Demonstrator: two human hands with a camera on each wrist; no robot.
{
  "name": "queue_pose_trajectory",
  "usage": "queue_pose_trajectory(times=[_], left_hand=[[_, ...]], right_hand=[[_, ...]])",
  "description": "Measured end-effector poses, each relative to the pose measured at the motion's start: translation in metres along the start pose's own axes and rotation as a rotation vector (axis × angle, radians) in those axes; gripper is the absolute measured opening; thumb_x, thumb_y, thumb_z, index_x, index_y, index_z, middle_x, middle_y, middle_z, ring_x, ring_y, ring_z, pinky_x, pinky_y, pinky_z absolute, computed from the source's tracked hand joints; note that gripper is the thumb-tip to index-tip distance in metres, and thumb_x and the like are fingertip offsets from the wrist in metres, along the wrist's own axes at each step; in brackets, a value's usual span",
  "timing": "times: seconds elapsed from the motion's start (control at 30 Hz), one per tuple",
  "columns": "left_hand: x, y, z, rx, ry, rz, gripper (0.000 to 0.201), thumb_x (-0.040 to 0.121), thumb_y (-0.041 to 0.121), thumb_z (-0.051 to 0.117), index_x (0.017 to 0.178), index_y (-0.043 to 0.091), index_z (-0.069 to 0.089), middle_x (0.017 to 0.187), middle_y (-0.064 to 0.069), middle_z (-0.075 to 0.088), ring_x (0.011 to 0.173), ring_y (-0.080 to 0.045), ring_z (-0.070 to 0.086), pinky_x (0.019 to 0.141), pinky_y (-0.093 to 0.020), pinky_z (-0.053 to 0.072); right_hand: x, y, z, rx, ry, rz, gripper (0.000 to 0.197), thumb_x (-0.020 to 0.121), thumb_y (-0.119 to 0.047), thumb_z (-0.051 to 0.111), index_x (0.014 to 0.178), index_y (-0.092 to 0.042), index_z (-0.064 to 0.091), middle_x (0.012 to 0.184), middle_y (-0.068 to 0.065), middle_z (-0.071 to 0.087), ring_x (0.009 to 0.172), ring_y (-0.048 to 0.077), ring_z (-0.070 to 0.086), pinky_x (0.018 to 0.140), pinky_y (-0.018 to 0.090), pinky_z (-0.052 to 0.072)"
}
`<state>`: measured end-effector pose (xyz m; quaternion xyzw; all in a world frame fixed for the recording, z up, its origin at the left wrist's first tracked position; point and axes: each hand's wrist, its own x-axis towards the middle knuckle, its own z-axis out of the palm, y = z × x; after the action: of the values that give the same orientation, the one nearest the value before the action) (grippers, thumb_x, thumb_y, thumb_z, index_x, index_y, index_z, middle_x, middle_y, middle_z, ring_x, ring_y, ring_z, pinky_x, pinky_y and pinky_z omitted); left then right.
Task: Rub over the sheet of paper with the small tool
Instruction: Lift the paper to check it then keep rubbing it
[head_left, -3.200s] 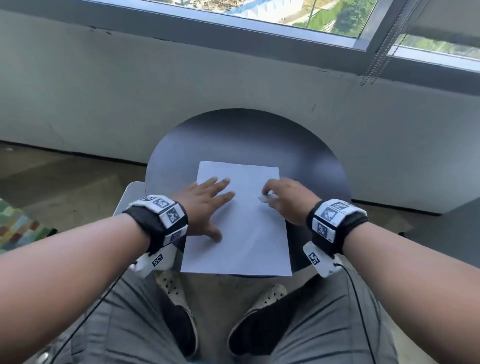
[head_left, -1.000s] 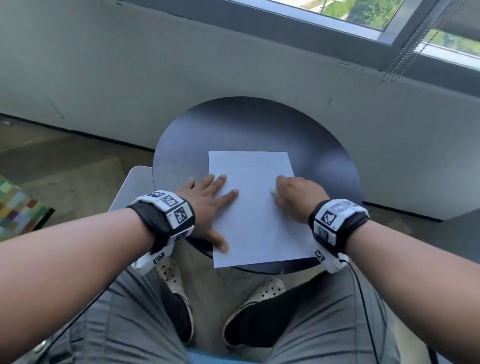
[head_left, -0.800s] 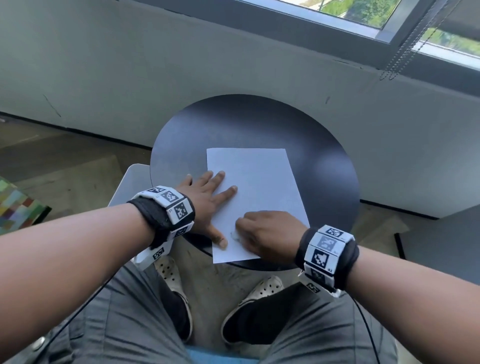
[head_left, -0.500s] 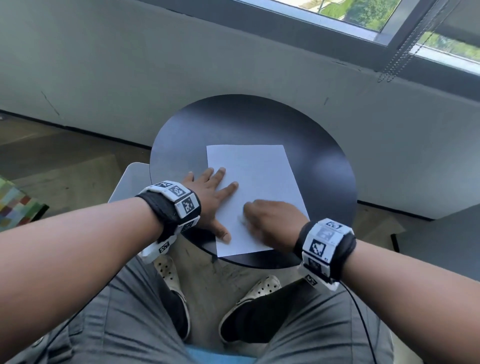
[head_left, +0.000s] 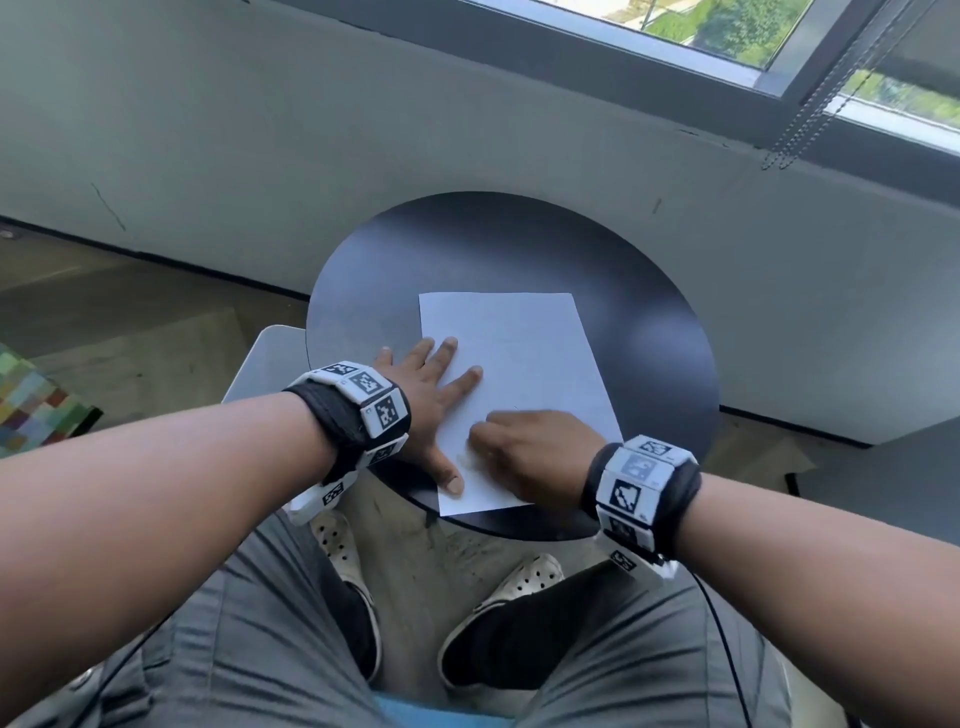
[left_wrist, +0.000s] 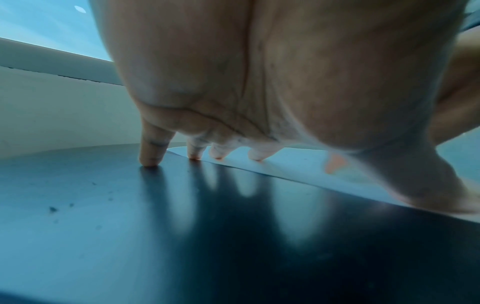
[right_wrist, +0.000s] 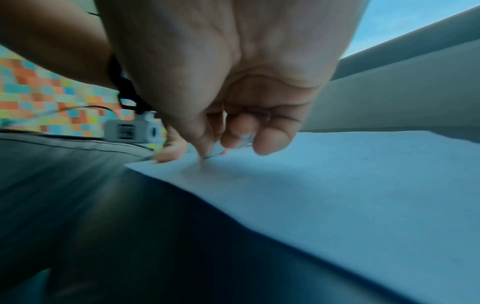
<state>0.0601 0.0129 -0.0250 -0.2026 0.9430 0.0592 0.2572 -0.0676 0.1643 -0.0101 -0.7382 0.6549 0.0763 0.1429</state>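
A white sheet of paper (head_left: 519, 358) lies on a small round black table (head_left: 519, 244). My left hand (head_left: 441, 374) lies flat with spread fingers across the sheet's left edge and presses it down; its thumb reaches toward the near corner. In the left wrist view the little finger (left_wrist: 149, 158) stands on the bare table (left_wrist: 155, 226) and the others on the paper (left_wrist: 298, 164). My right hand (head_left: 483, 441) is curled over the sheet's near left part, beside that thumb. In the right wrist view its fingertips (right_wrist: 205, 150) pinch a small pale tool (right_wrist: 245, 139) against the paper (right_wrist: 337, 185); the hand hides most of the tool.
The table stands against a grey wall (head_left: 260, 130) under a window. A bead chain (head_left: 810, 114) hangs at the right. A pale seat (head_left: 270, 358) sits left of the table, a patchwork-coloured thing (head_left: 31, 410) at the far left. My knees and shoes are below the table's near edge.
My right hand has travelled with the tool from the sheet's right edge to its near left part and shifts there in short strokes. The left hand has stayed pressing the left edge.
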Motion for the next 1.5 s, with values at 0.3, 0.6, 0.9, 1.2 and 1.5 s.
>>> queue_pose_trajectory(times=[0.3, 0.6, 0.9, 1.2, 1.5], left_hand=[[-0.001, -0.002, 0.001, -0.012, 0.004, -0.006, 0.147, 0.04, 0.1, 0.053, 0.149, 0.036, -0.022, 0.159, -0.006, -0.031, 0.148, -0.028, -0.021, 0.116, -0.062, 0.007], [-0.011, 0.0, 0.008, -0.017, 0.075, 0.018, 0.14, 0.045, 0.101, 0.046, 0.153, 0.032, -0.011, 0.162, -0.004, -0.02, 0.148, -0.028, -0.019, 0.118, -0.061, 0.005], [-0.014, 0.0, 0.014, 0.002, 0.031, 0.031, 0.14, 0.04, 0.103, 0.043, 0.147, 0.041, -0.024, 0.159, -0.005, -0.03, 0.148, -0.032, -0.021, 0.115, -0.064, 0.004], [-0.008, 0.005, 0.009, -0.006, 0.046, -0.01, 0.14, 0.039, 0.104, 0.042, 0.146, 0.043, -0.024, 0.16, -0.006, -0.027, 0.148, -0.032, -0.019, 0.114, -0.066, 0.003], [-0.008, 0.009, 0.009, -0.049, 0.031, -0.035, 0.143, 0.033, 0.104, 0.044, 0.145, 0.045, -0.023, 0.159, -0.003, -0.029, 0.148, -0.03, -0.02, 0.111, -0.07, 0.01]], right_hand=[[0.004, -0.014, -0.004, 0.006, -0.016, -0.002, 0.022, 0.098, -0.036, 0.032, 0.095, -0.018, 0.045, 0.093, 0.005, 0.056, 0.085, 0.031, 0.057, 0.065, 0.039, 0.044], [0.015, 0.034, -0.013, 0.027, 0.067, 0.457, 0.029, 0.101, -0.041, 0.033, 0.092, -0.015, 0.041, 0.098, 0.011, 0.062, 0.077, 0.033, 0.051, 0.066, 0.037, 0.041], [0.007, -0.006, -0.009, -0.019, 0.007, 0.111, 0.022, 0.096, -0.038, 0.039, 0.108, -0.021, 0.046, 0.102, 0.002, 0.057, 0.093, 0.027, 0.057, 0.066, 0.035, 0.042], [-0.007, -0.017, -0.002, -0.041, 0.004, -0.019, 0.021, 0.091, -0.034, 0.041, 0.106, -0.02, 0.049, 0.094, 0.0, 0.05, 0.085, 0.025, 0.054, 0.06, 0.034, 0.034], [-0.017, -0.012, 0.006, 0.021, 0.054, 0.147, 0.017, 0.095, -0.038, 0.038, 0.094, -0.021, 0.039, 0.094, 0.004, 0.055, 0.084, 0.03, 0.057, 0.061, 0.036, 0.041]])
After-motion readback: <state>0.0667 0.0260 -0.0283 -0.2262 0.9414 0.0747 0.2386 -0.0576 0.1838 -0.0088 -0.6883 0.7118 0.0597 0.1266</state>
